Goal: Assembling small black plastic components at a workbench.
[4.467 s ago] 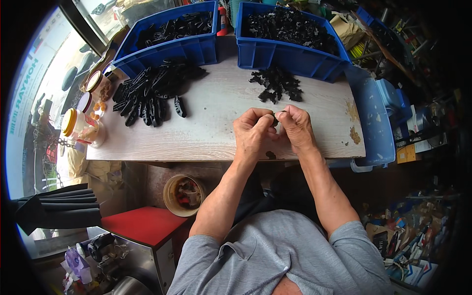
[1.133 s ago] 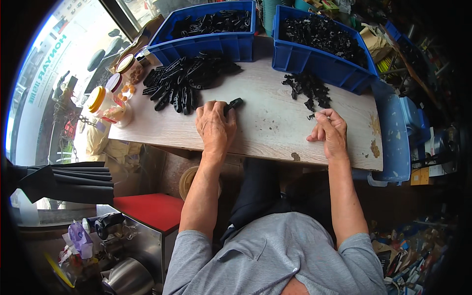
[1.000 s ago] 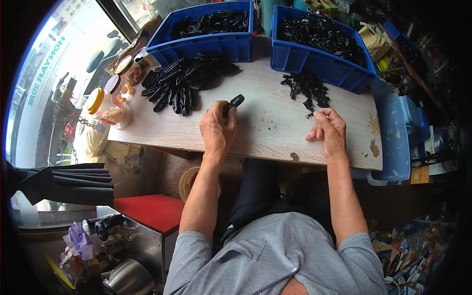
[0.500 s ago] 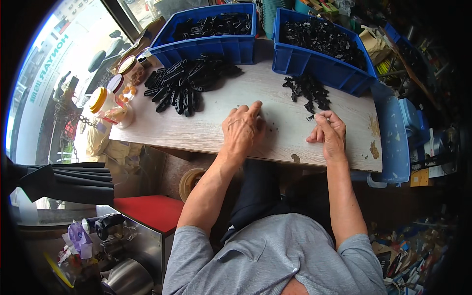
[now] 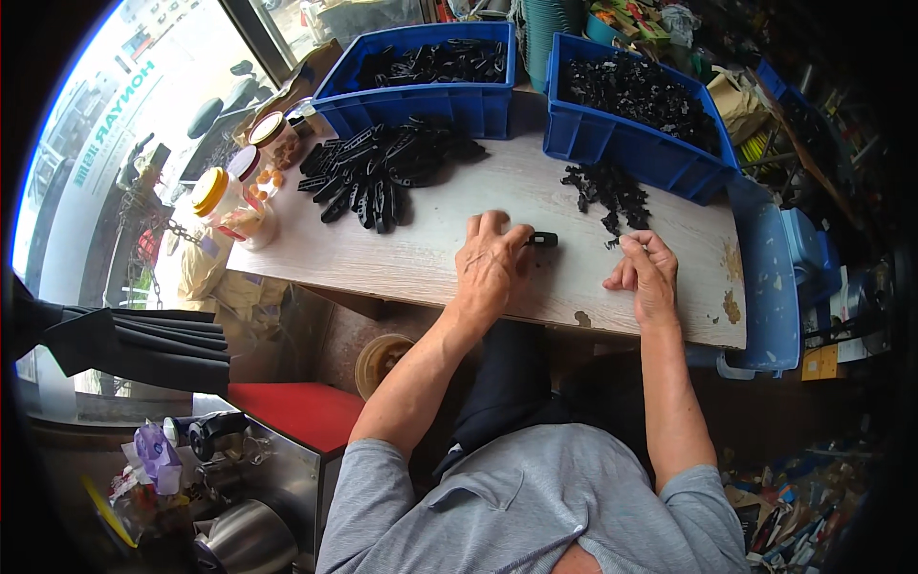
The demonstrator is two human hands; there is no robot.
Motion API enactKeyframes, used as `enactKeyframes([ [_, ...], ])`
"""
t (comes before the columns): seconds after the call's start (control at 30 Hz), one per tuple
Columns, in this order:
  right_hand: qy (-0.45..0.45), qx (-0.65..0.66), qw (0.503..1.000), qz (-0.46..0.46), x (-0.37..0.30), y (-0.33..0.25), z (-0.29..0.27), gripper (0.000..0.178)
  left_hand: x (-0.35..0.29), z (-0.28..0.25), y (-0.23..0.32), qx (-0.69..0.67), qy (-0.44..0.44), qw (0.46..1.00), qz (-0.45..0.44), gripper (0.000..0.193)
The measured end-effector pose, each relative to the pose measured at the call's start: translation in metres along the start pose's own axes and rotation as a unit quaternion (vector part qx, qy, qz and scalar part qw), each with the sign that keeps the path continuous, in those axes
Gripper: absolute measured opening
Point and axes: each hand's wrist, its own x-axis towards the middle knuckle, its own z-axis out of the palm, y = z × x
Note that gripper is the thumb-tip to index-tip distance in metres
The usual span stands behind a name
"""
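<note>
Since half a second ago the left hand (image 5: 490, 263) has slid a little toward three o'clock across the worktop (image 5: 421, 258), and a small black part (image 5: 543, 239) now shows at its fingertips, while the right hand (image 5: 645, 273) has stayed where it was. Going by size, the pale wooden worktop spans the middle of the view; at its twelve o'clock edge stand two blue bins, the left bin (image 5: 421, 100) holding long black pieces and the right bin (image 5: 631, 139) holding small black ones. At about ten o'clock from the left hand lies a big heap of long black pieces (image 5: 382, 172), and at eleven o'clock from the right hand a smaller heap of little black pieces (image 5: 602, 191). Jars with yellow and orange lids (image 5: 229, 201) stand at the worktop's nine o'clock end. The left hand lies palm down, fingers together and stretched forward, its tips touching the small black part but not closed around it. The right hand's fingers are pinched together on something tiny at the edge of the small heap; what it is I cannot tell. To do this step well, it seems wise to pin the small black part flat under the fingertips, draw it close, and keep the right hand's pinch steady so both pieces meet squarely.
</note>
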Motion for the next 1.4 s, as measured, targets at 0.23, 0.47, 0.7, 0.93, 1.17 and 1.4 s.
enactKeyframes([
  [0.23, 0.014, 0.049, 0.999, 0.013, -0.001, -0.001, 0.009, 0.013, -0.007, 0.030, 0.021, -0.352, -0.021, 0.926, -0.136, 0.022],
  [0.47, -0.002, 0.095, 0.995, -0.008, -0.007, 0.000, 0.021, 0.014, -0.002, 0.047, 0.051, -0.604, -0.073, 0.754, -0.249, 0.018],
  [0.7, -0.034, 0.055, 0.998, -0.011, -0.006, -0.001, 0.017, 0.013, 0.001, 0.054, 0.053, -0.590, -0.098, 0.763, -0.246, 0.023],
  [0.93, -0.042, 0.032, 0.999, 0.002, -0.005, -0.002, 0.016, 0.014, 0.005, 0.045, 0.055, -0.588, -0.103, 0.759, -0.261, 0.022],
  [1.17, -0.048, 0.022, 0.999, 0.009, -0.005, 0.000, 0.017, 0.017, 0.013, 0.035, 0.061, -0.608, -0.105, 0.707, -0.344, 0.020],
  [1.4, -0.048, 0.008, 0.998, 0.024, -0.005, -0.006, 0.018, 0.017, 0.012, 0.036, 0.062, -0.626, -0.066, 0.685, -0.366, 0.015],
])
